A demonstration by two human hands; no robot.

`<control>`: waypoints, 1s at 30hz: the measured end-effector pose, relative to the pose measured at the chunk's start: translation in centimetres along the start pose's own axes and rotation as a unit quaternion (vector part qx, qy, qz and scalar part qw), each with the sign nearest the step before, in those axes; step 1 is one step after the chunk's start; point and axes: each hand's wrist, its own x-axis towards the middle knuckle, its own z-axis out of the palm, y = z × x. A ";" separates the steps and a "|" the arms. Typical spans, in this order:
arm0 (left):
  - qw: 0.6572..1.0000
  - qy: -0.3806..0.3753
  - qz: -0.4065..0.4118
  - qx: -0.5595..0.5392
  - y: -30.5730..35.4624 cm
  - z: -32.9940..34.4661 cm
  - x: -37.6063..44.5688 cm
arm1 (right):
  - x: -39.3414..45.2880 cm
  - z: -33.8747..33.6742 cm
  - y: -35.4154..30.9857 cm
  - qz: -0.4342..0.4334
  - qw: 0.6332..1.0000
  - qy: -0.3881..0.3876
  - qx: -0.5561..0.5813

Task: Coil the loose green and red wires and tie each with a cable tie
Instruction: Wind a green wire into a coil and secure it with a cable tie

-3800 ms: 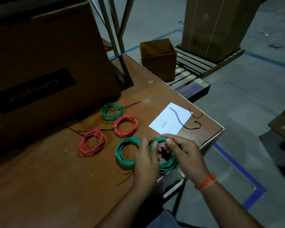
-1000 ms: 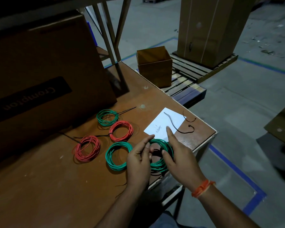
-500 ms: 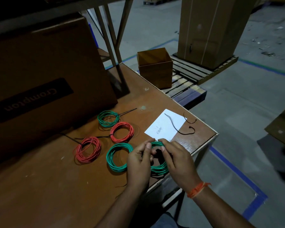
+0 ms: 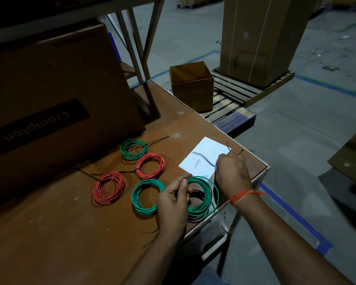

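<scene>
Lower middle of frame: left hand pinches the green coil on the table; right hand grips a black cable tie over the white paper just above.

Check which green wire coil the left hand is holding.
The green wire coil nearest the table corner, pinched by the left hand. The middle green coil and the far tied one lie untouched.

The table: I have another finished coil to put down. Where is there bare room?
The table is bare nearest the person, left of the left hand and below the red coil. Crowded: the coils' cluster, and the paper corner, where the right hand is.
</scene>
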 end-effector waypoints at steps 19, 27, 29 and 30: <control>0.997 0.010 0.032 0.072 -0.5 -0.1 0.0 | -7.5 -3.9 -0.9 -0.121 0.925 -0.058 0.356; 0.998 -0.031 0.029 0.045 0.0 -0.3 -0.3 | -8.6 0.0 -1.3 -0.193 0.915 0.179 0.306; 0.998 -0.045 0.020 0.037 0.2 -0.2 -0.4 | -8.7 0.4 -1.0 -0.159 0.909 0.171 0.346; 0.998 -0.050 0.011 0.031 0.3 -0.1 -0.4 | -8.7 0.6 -0.8 -0.158 0.899 0.158 0.375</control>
